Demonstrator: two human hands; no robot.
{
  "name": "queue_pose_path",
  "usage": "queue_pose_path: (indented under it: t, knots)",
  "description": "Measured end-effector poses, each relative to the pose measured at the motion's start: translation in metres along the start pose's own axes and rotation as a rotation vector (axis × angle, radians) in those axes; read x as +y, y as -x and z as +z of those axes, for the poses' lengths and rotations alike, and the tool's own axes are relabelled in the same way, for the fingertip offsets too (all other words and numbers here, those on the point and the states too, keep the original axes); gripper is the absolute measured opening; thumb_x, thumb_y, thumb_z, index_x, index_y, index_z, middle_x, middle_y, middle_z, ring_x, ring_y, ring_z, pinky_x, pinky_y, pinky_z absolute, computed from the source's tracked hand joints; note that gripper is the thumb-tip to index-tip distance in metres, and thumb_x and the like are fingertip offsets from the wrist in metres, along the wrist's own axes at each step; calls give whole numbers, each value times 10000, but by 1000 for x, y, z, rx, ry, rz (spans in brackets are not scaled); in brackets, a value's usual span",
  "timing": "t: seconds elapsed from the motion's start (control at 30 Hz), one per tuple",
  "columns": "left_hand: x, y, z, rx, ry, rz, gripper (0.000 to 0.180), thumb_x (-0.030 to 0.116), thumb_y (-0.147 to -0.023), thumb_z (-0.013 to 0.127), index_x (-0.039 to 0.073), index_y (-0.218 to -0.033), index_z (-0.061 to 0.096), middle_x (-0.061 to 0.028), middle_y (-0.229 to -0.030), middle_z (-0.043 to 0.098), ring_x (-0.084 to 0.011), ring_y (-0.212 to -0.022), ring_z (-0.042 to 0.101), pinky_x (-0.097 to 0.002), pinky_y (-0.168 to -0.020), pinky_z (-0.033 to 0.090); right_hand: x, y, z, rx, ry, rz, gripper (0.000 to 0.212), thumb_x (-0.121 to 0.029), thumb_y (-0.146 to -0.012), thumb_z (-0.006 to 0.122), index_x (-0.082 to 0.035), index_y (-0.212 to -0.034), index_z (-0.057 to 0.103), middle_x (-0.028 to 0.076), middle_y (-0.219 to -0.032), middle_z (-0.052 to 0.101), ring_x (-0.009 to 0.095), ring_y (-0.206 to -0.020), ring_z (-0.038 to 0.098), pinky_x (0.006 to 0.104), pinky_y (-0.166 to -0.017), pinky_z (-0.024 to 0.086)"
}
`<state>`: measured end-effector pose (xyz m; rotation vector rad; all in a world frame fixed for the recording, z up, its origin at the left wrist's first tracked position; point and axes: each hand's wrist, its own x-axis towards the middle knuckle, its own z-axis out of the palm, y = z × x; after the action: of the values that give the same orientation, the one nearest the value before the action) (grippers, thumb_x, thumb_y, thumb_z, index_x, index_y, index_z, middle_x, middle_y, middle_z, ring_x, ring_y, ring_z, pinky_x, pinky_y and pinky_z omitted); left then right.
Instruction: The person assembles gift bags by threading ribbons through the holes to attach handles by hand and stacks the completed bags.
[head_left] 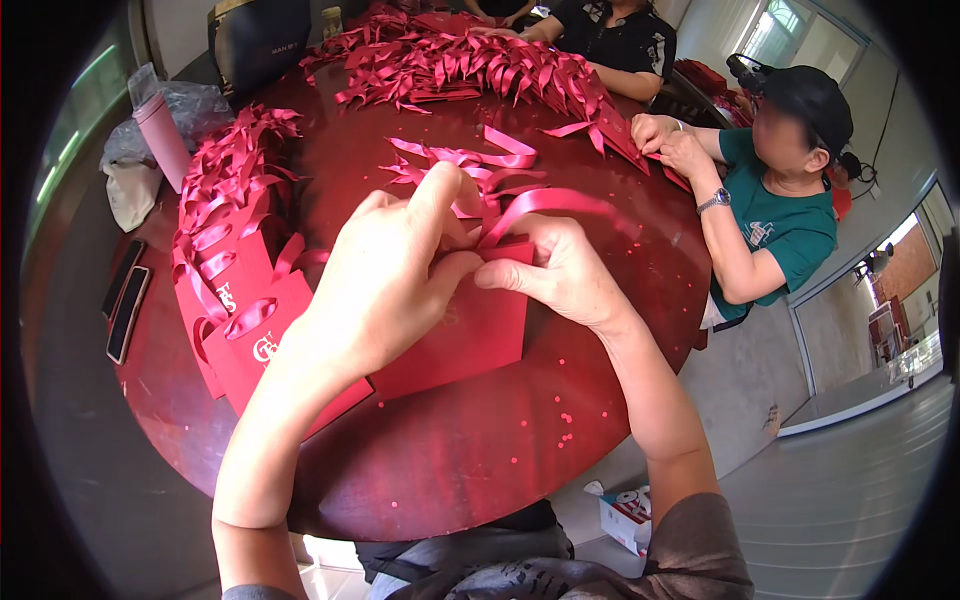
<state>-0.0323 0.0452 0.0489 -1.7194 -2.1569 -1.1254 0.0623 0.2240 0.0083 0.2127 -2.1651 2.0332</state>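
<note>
A red paper gift bag [480,335] lies tilted in front of me over the round table. My right hand [555,270] pinches its upper right edge, thumb on the front face. A pink satin ribbon [570,203] loops up from the bag's top, over the right hand's fingers. My left hand [385,270] is closed at the top edge, thumb and fingers together where the ribbon meets the bag. The left fingertips are partly hidden, and the ribbon seems to run between them. Just beyond, more loose pink ribbons [510,150] lie on the table.
Red bags with ribbon bows [270,320] line the table's left side; a large pile [460,60] covers the far side. A pink tumbler [162,140] and two phones [127,312] sit at left. A person in green [790,190] handles a red bag at right; another works across.
</note>
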Motion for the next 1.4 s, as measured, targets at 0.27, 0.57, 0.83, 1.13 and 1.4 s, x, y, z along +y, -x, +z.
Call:
queue_pose_path:
  t: [0.27, 0.57, 0.83, 1.13, 1.4]
  knots:
    - [-14, -7, -34, 274, 151, -264, 299, 271, -948, 601, -26, -925, 585, -99, -717, 575, -199, -663, 572, -345, -650, 476, 1, -1, -13, 230, -61, -110, 254, -110, -902, 681, 2, -1121, 617, 33, -1009, 673, 100, -936, 636, 245, -840, 512]
    - [-40, -7, -33, -201, 310, -545, 547, 476, -781, 762, -39, -950, 685, -57, -771, 650, -132, -723, 586, -327, -681, 487, -2, -5, -17, 338, -3, -167, 133, -55, -869, 680, -36, -989, 624, 17, -927, 657, 79, -856, 620, 227, -787, 492]
    - [-52, -6, -15, -203, 869, -576, 285, 278, -887, 694, 34, -1034, 716, -37, -954, 717, -100, -893, 628, -269, -871, 462, -4, -3, -16, 305, 96, -79, 119, -85, -866, 695, -35, -958, 638, 18, -905, 660, 76, -839, 623, 223, -762, 496]
    - [-45, -9, 0, 103, 1110, -576, 187, 159, -990, 496, 18, -961, 615, -153, -916, 713, -152, -784, 673, -286, -771, 540, -5, -1, -15, 261, 28, 19, 184, -102, -874, 699, -18, -1029, 646, 22, -938, 666, 81, -875, 631, 223, -785, 498]
    - [-51, -8, -12, 82, 1218, -545, 205, 208, -1011, 469, 50, -994, 598, -143, -1000, 705, -218, -927, 686, -345, -814, 542, -3, 0, -12, 203, 200, 124, 224, -133, -888, 691, -10, -1067, 639, 16, -944, 661, 82, -892, 625, 229, -816, 488]
